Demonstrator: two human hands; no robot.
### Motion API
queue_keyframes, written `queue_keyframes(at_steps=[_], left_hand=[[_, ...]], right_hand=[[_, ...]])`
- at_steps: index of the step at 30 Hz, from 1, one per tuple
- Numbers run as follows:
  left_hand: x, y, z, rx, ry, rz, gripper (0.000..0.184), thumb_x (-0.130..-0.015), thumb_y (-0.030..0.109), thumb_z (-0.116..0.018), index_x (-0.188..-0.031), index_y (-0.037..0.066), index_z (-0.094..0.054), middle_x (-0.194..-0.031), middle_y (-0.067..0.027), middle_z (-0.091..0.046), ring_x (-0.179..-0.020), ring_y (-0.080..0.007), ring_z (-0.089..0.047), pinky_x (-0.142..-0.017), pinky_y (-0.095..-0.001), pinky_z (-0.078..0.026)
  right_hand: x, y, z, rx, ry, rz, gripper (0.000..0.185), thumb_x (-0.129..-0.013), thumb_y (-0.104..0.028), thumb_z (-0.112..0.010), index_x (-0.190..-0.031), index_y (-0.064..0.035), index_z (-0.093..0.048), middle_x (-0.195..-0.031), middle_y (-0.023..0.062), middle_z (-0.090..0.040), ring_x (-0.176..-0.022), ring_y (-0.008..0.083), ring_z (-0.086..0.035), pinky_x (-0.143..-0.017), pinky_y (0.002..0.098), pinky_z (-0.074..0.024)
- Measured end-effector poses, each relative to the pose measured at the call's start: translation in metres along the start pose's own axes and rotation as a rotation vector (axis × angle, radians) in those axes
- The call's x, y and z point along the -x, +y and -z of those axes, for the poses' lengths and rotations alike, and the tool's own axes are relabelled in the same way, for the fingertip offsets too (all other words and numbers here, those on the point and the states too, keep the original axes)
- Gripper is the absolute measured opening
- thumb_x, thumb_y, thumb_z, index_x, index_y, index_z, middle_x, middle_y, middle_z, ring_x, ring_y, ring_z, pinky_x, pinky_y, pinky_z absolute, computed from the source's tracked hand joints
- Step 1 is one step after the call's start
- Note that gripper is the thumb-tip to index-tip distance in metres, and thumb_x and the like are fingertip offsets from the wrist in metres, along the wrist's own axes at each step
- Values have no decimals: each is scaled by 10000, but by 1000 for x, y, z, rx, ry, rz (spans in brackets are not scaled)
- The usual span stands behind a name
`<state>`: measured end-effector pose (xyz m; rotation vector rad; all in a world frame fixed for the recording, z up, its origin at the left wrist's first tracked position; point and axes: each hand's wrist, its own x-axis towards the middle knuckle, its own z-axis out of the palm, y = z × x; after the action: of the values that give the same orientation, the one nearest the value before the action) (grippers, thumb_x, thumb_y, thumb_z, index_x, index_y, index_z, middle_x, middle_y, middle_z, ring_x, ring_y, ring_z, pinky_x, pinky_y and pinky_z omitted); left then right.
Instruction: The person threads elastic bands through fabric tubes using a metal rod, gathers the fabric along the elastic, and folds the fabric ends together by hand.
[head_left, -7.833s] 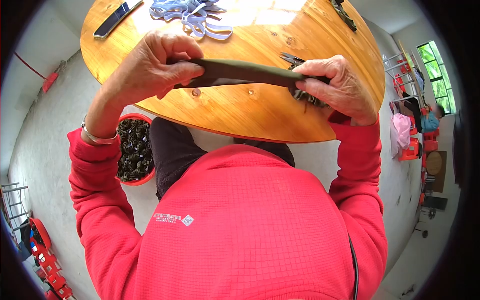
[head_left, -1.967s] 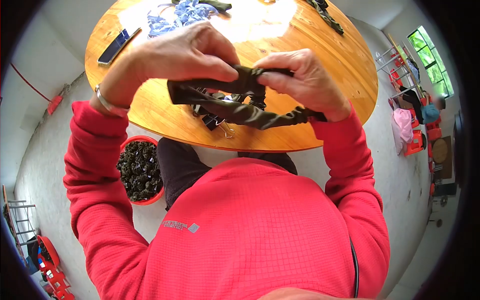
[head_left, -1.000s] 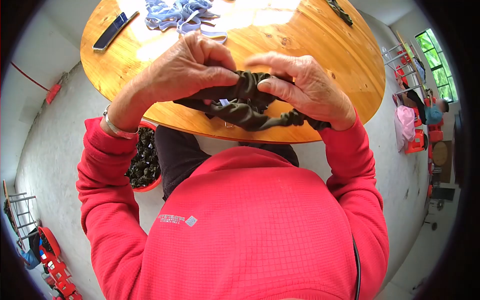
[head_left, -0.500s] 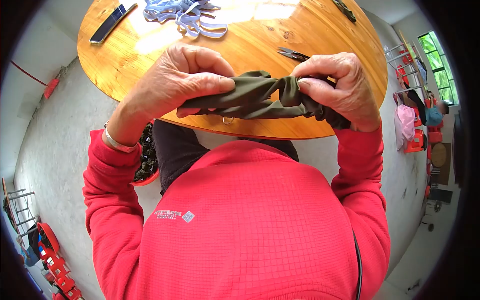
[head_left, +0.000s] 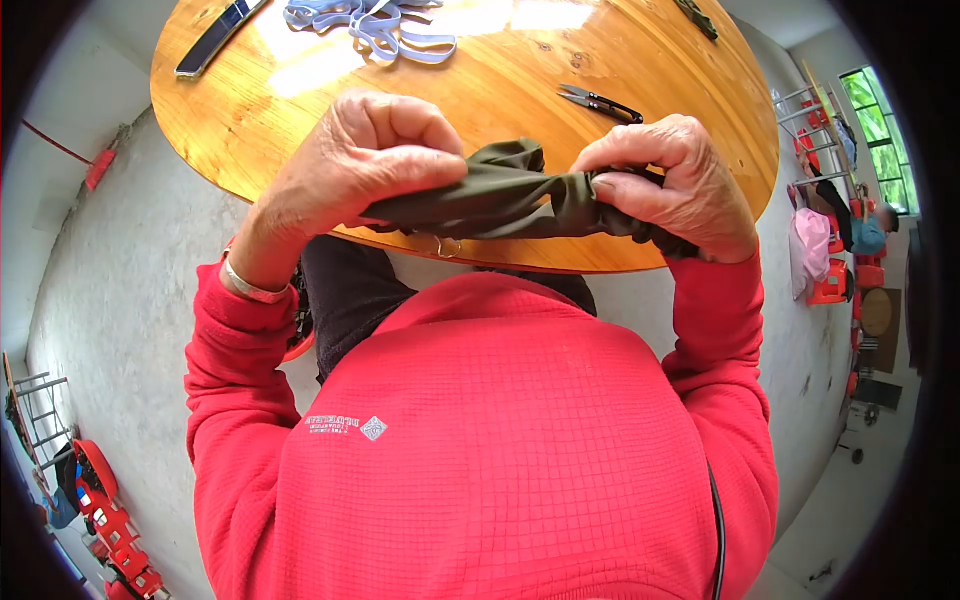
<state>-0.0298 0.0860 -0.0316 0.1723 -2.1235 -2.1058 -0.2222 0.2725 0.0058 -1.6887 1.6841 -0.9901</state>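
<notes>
A dark olive fabric strip (head_left: 490, 205) is stretched between my two hands above the near edge of the wooden table (head_left: 480, 100). My left hand (head_left: 375, 160) pinches its left end between thumb and fingers. On the other side my right hand (head_left: 670, 185) grips the gathered, crumpled part, with bunched fabric hanging below the palm. Black thread snips (head_left: 602, 104) lie on the table just beyond my right hand. A metal wire clip (head_left: 449, 246) shows partly under the fabric at the table's edge.
Light blue elastic bands (head_left: 375, 30) lie at the table's far side, with a phone (head_left: 215, 40) to their left. Another olive piece (head_left: 697, 18) is at the far right. A red basin (head_left: 300, 345) is mostly hidden by my left arm. A person (head_left: 870, 232) is far right.
The fabric, earlier folded and bunched between closely held hands, is now pulled out lengthwise with my hands farther apart. The snips, hidden a second ago, are in full view.
</notes>
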Motion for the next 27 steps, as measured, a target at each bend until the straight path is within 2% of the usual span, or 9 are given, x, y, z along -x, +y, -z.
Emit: queue_keyframes(at_steps=[2,11,16,19,21,24,25,26,27], left_hand=[[1,5,0,-31,-49,29,81,-788,36,-646,-847,-17,-630,-705,19,-581,-664,-7,-519,-588,-146,-413],[-12,-5,-7,-26,179,-84,38,-794,24,-637,-764,7,-622,-575,12,-542,-412,-13,-436,-350,-162,-302],[-18,5,-9,-91,92,-89,50,-809,59,-656,-793,13,-643,-585,7,-571,-418,-22,-468,-371,-165,-349],[-25,14,-12,-89,74,-100,67,-815,70,-635,-793,6,-631,-579,-6,-569,-416,-36,-483,-367,-176,-356],[-26,22,-11,-54,55,-89,93,-824,81,-595,-795,-7,-604,-569,-21,-557,-407,-57,-496,-364,-186,-361],[-35,2,6,217,-232,-305,499,-944,379,-295,-1051,-63,-499,-593,-110,-556,-429,-173,-534,-402,-242,-400],[-36,-2,5,516,-319,-214,574,-951,437,-240,-1079,-71,-475,-579,-123,-550,-419,-189,-528,-398,-248,-397],[-42,-7,15,522,-573,-183,608,-965,432,-181,-1159,-84,-438,-690,-165,-566,-487,-239,-542,-458,-277,-444],[-41,-10,14,574,-600,-159,576,-968,418,-208,-1087,-59,-509,-646,-131,-566,-424,-178,-502,-411,-252,-405]], right_hand=[[0,-1,0,59,16,50,75,-753,-13,-633,-820,4,-660,-669,35,-604,-600,92,-544,-541,227,-435],[-8,12,-39,150,226,166,152,-787,-63,-641,-930,-12,-628,-703,99,-613,-591,192,-588,-568,284,-481],[-12,10,-26,193,245,229,232,-859,-224,-594,-961,-17,-620,-696,111,-603,-609,227,-596,-605,337,-478],[-21,5,-25,238,80,212,209,-851,-195,-612,-961,-20,-633,-670,112,-602,-575,212,-570,-580,327,-467],[-27,7,-25,-152,27,69,143,-846,-138,-643,-859,5,-652,-596,-22,-547,-539,43,-470,-489,216,-384],[-33,-9,-7,-257,58,-8,145,-871,-165,-631,-873,-29,-680,-600,-64,-525,-535,-13,-423,-467,164,-332],[-36,-11,-5,-333,105,-14,161,-867,-181,-634,-857,-29,-684,-604,-71,-531,-531,-9,-428,-464,166,-331],[-38,-13,3,-282,96,-24,192,-872,-194,-618,-832,-13,-668,-603,-57,-532,-511,-9,-418,-447,161,-310],[-39,-12,13,-231,86,-34,227,-878,-207,-602,-808,3,-653,-601,-43,-534,-490,-9,-409,-431,157,-289]])
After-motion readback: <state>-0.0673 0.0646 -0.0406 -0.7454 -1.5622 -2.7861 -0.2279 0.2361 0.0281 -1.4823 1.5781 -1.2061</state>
